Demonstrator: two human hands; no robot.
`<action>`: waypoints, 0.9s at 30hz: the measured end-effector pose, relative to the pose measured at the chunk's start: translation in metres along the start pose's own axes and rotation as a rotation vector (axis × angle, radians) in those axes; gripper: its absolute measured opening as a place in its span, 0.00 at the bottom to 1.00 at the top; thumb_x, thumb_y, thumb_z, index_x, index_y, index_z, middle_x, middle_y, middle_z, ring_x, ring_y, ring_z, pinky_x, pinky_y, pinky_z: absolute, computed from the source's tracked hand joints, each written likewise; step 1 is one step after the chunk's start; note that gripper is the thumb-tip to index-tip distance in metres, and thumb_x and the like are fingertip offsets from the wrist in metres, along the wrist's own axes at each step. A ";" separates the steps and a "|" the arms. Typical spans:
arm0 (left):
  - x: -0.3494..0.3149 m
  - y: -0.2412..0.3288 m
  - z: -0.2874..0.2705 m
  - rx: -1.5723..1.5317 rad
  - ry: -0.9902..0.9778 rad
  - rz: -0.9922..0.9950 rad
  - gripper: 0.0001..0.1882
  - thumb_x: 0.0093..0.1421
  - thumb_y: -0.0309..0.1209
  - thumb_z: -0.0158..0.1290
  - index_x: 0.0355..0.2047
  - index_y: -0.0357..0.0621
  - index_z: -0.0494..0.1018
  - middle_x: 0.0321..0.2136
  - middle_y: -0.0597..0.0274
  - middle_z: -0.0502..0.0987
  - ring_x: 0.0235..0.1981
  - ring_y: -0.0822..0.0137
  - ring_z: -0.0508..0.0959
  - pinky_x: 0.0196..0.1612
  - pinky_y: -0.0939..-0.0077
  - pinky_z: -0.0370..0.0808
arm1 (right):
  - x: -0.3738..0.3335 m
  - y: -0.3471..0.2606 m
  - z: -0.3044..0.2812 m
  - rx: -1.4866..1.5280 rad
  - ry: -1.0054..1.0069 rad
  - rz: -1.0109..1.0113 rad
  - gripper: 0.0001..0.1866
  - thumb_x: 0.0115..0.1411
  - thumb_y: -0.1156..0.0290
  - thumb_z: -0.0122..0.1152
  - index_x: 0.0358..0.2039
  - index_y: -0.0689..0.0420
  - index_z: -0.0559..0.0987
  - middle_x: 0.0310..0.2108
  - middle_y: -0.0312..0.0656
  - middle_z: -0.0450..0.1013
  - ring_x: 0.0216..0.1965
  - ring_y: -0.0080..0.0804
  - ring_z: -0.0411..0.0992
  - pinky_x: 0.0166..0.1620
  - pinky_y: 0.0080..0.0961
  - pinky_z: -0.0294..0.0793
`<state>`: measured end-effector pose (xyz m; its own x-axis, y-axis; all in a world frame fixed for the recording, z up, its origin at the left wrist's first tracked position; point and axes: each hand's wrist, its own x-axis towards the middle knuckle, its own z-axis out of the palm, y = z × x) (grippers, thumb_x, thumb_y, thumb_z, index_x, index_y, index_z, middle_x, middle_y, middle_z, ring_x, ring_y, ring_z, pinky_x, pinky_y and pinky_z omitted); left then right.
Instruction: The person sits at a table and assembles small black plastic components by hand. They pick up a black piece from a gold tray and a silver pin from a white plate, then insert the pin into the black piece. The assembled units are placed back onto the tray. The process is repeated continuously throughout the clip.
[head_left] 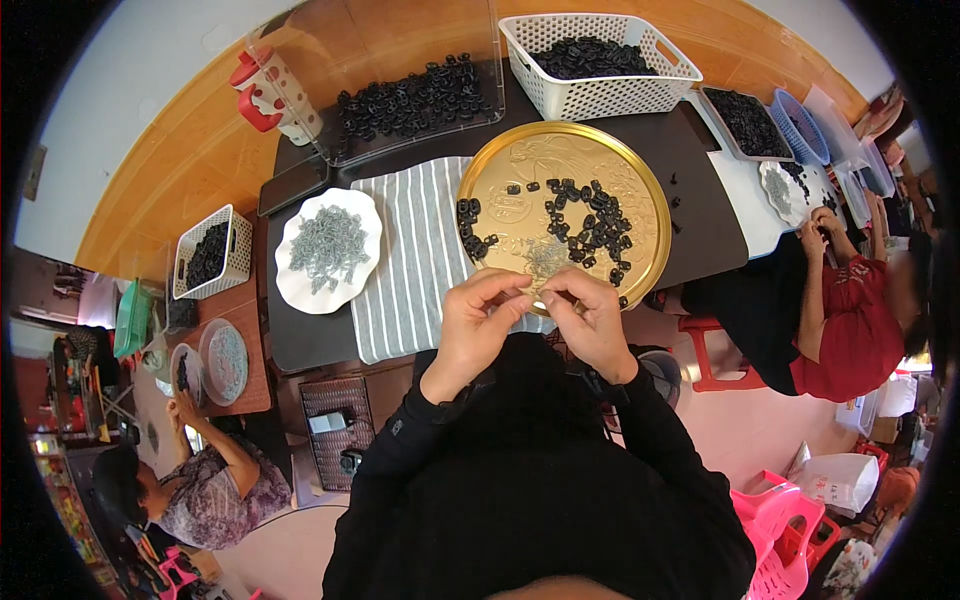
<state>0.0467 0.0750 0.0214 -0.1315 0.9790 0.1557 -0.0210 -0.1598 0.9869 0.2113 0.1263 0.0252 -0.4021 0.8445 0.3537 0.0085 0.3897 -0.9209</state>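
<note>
My left hand (478, 318) and my right hand (590, 318) meet over the near rim of a round gold tray (515, 150), thumbs and fingers pinched together. Whatever sits between the fingertips is too small and covered to name. On the tray, small black plastic pieces (597, 222) lie scattered, mostly to the right, with a few at the left edge. Just beyond my fingers is a small heap of clear greyish bits (546, 258). A grey-and-white striped cloth (405, 260) lies partly under the tray. Left of it, a white scalloped plate (290, 287) holds many clear bits.
Behind stand a clear bin (420, 142) and a white perforated basket (610, 98), both holding black pieces. A red-and-white dotted tumbler (285, 95) is beside the bin. One person (860, 320) works at right, another (220, 490) at left. A pink chair (775, 530) stands behind right.
</note>
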 end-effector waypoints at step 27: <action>-0.020 0.003 0.001 -0.249 0.129 0.038 0.04 0.60 0.19 0.56 0.35 0.33 0.79 0.32 0.65 0.75 0.31 0.78 0.72 0.33 0.85 0.69 | -0.015 -0.015 0.031 -0.042 0.165 -0.117 0.11 0.58 0.85 0.56 0.43 0.65 0.75 0.31 0.43 0.75 0.31 0.26 0.75 0.35 0.21 0.73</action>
<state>0.0503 0.0547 0.0210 -0.2615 0.9501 0.1699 -0.2546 -0.2377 0.9374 0.1886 0.0966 0.0290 -0.2473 0.8397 0.4835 0.0101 0.5012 -0.8653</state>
